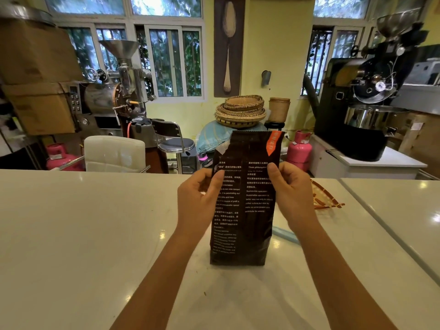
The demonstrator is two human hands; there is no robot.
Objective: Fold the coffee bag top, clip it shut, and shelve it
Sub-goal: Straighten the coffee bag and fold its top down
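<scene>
A tall dark brown coffee bag (242, 225) with white print and an orange tag near its top right stands upright on the white counter (83, 234). Its top is unfolded and torn open at the left corner. My left hand (197, 198) pinches the bag's left edge with thumb in front. My right hand (292, 194) grips the right edge at the same height. A light blue clip (284, 234) lies on the counter just right of the bag, partly hidden behind my right wrist.
A woven orange-and-tan item (326, 198) lies on the counter to the right. A seam (385, 225) splits the counter from a second slab at right. Beyond stand a white chair (114, 153), coffee roasters (112, 98), pink gas cylinders (300, 148) and stacked baskets (240, 110).
</scene>
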